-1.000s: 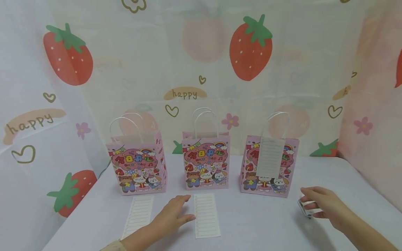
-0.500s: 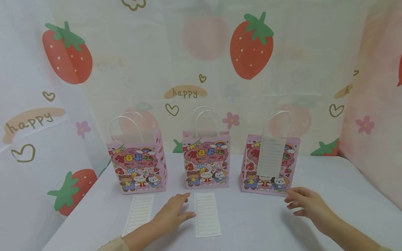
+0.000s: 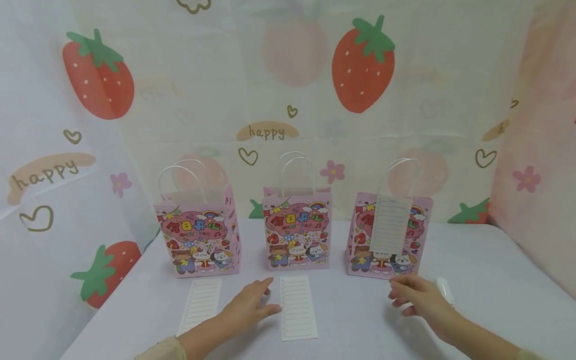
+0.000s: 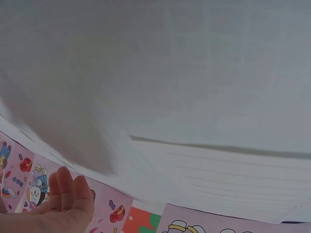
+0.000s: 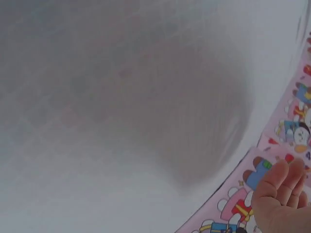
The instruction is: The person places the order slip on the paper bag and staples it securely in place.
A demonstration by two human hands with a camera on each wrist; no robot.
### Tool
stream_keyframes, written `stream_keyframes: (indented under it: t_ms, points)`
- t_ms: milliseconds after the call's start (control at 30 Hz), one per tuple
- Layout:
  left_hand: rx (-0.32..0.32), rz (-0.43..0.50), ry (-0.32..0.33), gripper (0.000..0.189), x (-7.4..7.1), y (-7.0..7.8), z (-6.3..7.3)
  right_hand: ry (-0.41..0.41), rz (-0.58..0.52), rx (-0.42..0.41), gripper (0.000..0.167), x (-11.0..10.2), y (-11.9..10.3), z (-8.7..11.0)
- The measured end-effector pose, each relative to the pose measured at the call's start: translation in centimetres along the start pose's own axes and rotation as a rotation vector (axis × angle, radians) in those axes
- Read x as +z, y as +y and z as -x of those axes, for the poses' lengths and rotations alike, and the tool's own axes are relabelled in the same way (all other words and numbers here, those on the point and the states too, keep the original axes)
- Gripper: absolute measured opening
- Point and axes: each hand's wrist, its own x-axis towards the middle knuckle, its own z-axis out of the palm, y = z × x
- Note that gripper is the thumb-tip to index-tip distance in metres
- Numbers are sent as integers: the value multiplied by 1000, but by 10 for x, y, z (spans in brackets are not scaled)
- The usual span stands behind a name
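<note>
Head view: I am cataloguing the left bag (image 3: 202,245), middle bag (image 3: 297,232) and right bag (image 3: 361,245), all pink paper, all standing upright in a row. Item: left hand (image 3: 252,302), hovering low, thumb and index finger apart, thumb tip lying just beside the middle strip (image 3: 299,312) of lined paper, in front of the middle bag; contact, I cannot tell. Item: right hand (image 3: 416,298), hanging before the right bag, fingers loosely bent, nothing showing between them. Item: right strip (image 3: 389,225), hanging upright over the right bag's front; fastening, not showing. Item: left strip (image 3: 200,302), lying before the left bag, partly covered by the left forearm (image 3: 207,337). Item: small white object (image 3: 444,289), sitting half hidden beyond the right hand; kind, unclear. Risks, in my judgement: an outward swing of the right hand knocking the small white object; its fingers, being so near, tipping the light right bag; a careless thumb creasing or sliding the middle strip. Surface: the table (image 3: 351,325) is showing plain white. Room: a pale strawberry-printed backdrop (image 3: 202,65) is hanging behind.
</note>
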Motion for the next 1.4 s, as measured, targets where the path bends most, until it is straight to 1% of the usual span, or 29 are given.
stream_keyframes:
  t_ms: [167,333,667,833,1000,1133,1267,1400]
  points:
    - [-9,12,-16,72,-1,-1,-1,-65,-1,-28,42,10,2,-4]
    - [-4,29,-40,74,0,-2,-1,-122,16,-56,43,21,2,-7]
    - [-39,14,-89,81,2,0,-4,-211,49,-103,50,43,-1,-13]
    - [-46,36,-111,82,1,2,-3,-259,51,-132,53,51,-1,-17]
    - [-55,24,-128,83,1,3,-4,-296,67,-149,59,59,-1,-21]
    - [-73,11,-164,88,2,1,-8,-328,111,-157,68,66,-1,-24]
    - [-78,-6,-208,93,2,-2,-12,-388,203,-138,80,70,-4,-27]
    - [-96,-20,-250,96,0,-1,-17,-458,310,-125,91,73,-10,-34]
